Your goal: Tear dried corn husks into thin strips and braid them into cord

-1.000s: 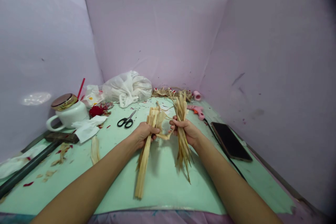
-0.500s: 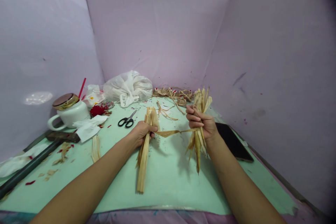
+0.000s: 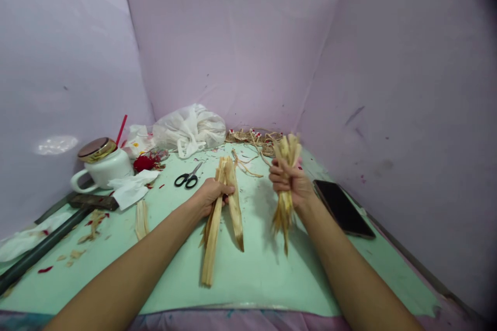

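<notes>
My left hand [image 3: 212, 196] is closed round several flat, straw-coloured dried corn husks [image 3: 210, 261], their long ends pointing down toward the front edge. From between its thumb and fingers hangs one looser husk strip [image 3: 236, 220] with a darker, pointed tip. On the right, my right hand [image 3: 290, 181] grips a bushy bundle of dried husks [image 3: 284, 214] upright, with frayed ends sticking out above and below the fist. Both hands are just over the green tabletop [image 3: 264, 279], apart from each other. Black-handled scissors [image 3: 188, 178] lie to the left of my left hand.
A black phone [image 3: 344, 209] lies beside my right forearm. At left are a hammer [image 3: 93, 201], a white lidded mug [image 3: 106, 168], red yarn [image 3: 143, 162] and tissue [image 3: 132, 189]. Behind are a plastic bag [image 3: 192, 129] and braided pieces [image 3: 244, 137]. Lilac panels [image 3: 233, 51] surround three sides.
The strip stretched between my hands has come free of the right one and now hangs from my left hand. My right hand, with its bundle, has shifted slightly left.
</notes>
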`<state>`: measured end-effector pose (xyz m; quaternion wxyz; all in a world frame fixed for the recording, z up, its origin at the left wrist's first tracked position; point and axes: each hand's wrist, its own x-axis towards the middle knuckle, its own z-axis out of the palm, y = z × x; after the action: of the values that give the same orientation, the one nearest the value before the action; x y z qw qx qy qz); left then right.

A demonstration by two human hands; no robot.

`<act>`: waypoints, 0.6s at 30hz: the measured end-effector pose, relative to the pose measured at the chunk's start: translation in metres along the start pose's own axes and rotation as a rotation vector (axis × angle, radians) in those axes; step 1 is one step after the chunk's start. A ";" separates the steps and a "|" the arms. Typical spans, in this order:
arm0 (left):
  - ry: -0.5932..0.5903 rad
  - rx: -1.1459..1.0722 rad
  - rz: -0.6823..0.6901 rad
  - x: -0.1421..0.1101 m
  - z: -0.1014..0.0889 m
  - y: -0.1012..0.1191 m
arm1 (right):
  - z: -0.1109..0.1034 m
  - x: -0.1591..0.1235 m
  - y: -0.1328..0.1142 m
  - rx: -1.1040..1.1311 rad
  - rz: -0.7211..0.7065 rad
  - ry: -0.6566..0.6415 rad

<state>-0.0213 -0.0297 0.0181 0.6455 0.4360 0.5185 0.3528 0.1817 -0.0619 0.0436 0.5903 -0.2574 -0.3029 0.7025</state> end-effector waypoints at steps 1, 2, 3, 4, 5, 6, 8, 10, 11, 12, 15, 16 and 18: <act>-0.015 0.005 0.010 -0.001 0.001 0.000 | 0.004 0.003 0.010 -0.039 0.072 0.039; -0.032 0.007 0.024 -0.001 0.002 -0.001 | 0.007 0.005 0.020 -0.098 0.129 0.090; -0.052 0.007 0.042 -0.002 0.002 -0.002 | 0.011 0.007 0.029 -0.178 0.179 0.133; -0.072 0.008 0.058 -0.003 0.003 -0.003 | 0.014 0.009 0.039 -0.257 0.193 0.158; -0.086 0.012 0.074 -0.004 0.004 -0.004 | 0.016 0.009 0.046 -0.317 0.212 0.163; -0.095 0.020 0.091 -0.006 0.005 -0.005 | 0.018 0.009 0.052 -0.359 0.220 0.161; -0.104 0.044 0.122 -0.008 0.007 -0.006 | 0.020 0.008 0.059 -0.416 0.214 0.153; -0.106 0.066 0.141 -0.010 0.009 -0.006 | 0.020 0.008 0.061 -0.448 0.193 0.168; -0.108 0.072 0.142 -0.011 0.010 -0.006 | 0.019 0.008 0.060 -0.459 0.181 0.180; -0.106 0.076 0.137 -0.011 0.010 -0.005 | 0.019 0.008 0.060 -0.465 0.172 0.191; -0.084 0.070 0.117 -0.010 0.010 -0.004 | 0.018 0.009 0.059 -0.482 0.151 0.204; -0.079 0.062 0.118 -0.009 0.010 -0.004 | 0.018 0.009 0.059 -0.497 0.148 0.208; -0.064 0.055 0.120 -0.008 0.009 -0.005 | 0.019 0.009 0.060 -0.538 0.151 0.218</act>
<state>-0.0139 -0.0402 0.0174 0.6273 0.4949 0.4798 0.3624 0.1264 -0.0628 0.0129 0.4760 -0.5001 -0.3931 0.6072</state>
